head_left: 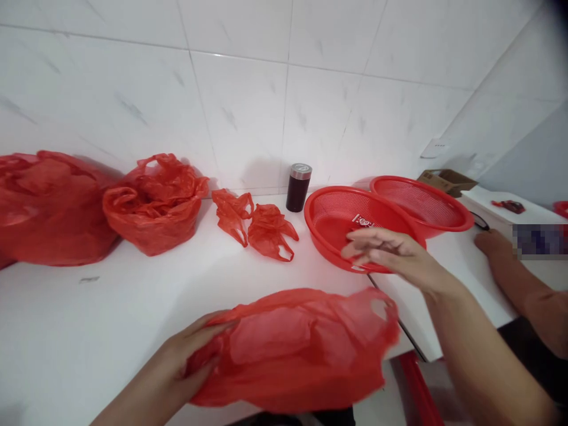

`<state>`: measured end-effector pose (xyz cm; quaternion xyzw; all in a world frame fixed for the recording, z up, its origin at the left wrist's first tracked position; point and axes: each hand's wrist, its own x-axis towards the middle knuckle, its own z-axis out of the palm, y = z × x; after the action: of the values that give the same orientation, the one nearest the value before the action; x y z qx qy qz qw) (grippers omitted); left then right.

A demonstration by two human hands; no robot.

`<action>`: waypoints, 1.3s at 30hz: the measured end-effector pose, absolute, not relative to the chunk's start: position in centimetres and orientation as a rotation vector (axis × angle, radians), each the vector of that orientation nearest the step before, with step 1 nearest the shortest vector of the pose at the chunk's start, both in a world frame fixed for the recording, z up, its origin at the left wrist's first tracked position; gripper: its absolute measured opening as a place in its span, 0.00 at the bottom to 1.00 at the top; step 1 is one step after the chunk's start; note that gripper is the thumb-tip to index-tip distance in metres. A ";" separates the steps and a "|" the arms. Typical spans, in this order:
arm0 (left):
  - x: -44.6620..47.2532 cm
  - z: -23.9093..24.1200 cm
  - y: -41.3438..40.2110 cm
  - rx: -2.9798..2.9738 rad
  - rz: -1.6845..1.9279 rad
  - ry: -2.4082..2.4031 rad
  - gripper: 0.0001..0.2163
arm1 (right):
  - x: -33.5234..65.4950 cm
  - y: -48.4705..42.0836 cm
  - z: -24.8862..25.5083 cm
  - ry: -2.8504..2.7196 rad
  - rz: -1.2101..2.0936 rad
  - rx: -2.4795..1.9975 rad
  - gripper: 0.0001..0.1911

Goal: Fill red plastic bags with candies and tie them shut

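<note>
A red plastic bag (302,349) is spread out over the near edge of the table, its handle end toward the right. My left hand (199,349) grips the bag's left end between thumb and fingers. My right hand (386,251) is raised above the bag's handle end, in front of a red plastic colander (323,207). Its fingers are stretched and apart, with nothing in them. Behind the bag, two crumpled red plastic bags (268,228) lie on the white table (133,307).
Full-looking red bags (57,207) and an opened red bag (153,222) stand at the left. A dark tumbler (298,188) is by the wall. A second colander (426,204), a cardboard box (448,182) and another person's arm (510,272) are at the right.
</note>
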<state>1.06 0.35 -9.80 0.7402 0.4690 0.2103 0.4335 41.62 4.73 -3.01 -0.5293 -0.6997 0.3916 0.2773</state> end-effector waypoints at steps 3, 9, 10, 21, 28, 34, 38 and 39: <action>0.4 -10.3 0.1 1.859 0.563 1.188 0.24 | 43.0 5.0 -3.8 -2.099 0.539 -1.941 0.24; 1.0 -10.3 0.4 1.891 0.490 1.176 0.24 | 41.9 6.3 -3.9 -2.177 0.716 -1.800 0.26; 1.3 -10.2 0.5 1.896 0.469 1.143 0.24 | 42.4 7.2 -3.8 -2.149 0.706 -1.809 0.29; 0.2 -11.3 0.0 1.832 0.400 1.191 0.23 | 45.6 11.6 -10.2 -2.343 0.717 -2.167 0.31; 0.9 -11.3 1.1 1.761 0.546 1.282 0.22 | 46.2 12.9 -10.2 -2.177 0.759 -2.132 0.08; 1.2 -11.4 0.9 1.713 0.552 1.284 0.27 | 44.5 13.0 -3.7 -1.979 0.800 -1.942 0.10; 2.5 -11.3 0.8 1.671 0.567 1.258 0.28 | 38.0 9.3 1.6 -1.939 0.834 -1.507 0.11; 2.8 -11.3 0.9 1.667 0.575 1.248 0.28 | 36.0 8.2 2.0 -1.972 0.915 -1.393 0.12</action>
<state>2.84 0.87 -11.27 0.6806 0.5097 0.2347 0.4711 36.04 8.17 1.95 -0.5185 -0.7340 0.3406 0.2764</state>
